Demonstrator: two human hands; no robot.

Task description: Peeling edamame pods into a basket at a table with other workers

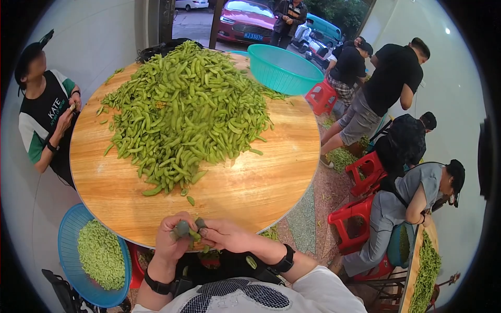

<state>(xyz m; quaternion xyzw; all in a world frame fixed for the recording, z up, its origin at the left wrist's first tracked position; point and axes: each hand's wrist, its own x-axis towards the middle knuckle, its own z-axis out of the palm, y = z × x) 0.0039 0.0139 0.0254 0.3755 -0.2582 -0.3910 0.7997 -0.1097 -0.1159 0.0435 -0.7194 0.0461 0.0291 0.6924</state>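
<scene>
One green pod (195,237) was pinched by left hand (173,236) and right hand (223,235), fingers closed, at the near edge of the table (266,180), probably for two-sided control; pod heap (188,104) ahead and blue basket (68,242) of shelled beans (102,255) leftward, likely for reach.

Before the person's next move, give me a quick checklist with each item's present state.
1. Green pod between left hand and right hand: ok.
2. Pod split, beans out: cannot tell; the fingers partly cover it.
3. Grey thumb covers on both hands: ok.
4. More pods within reach: ok; the heap sits ahead on the round table, its near edge just beyond the hands.
5. Blue basket close by: ok; it stands left of the person, holding pale green beans.
6. Teal basket near at hand: not ok; it is at the table's far right.
</scene>
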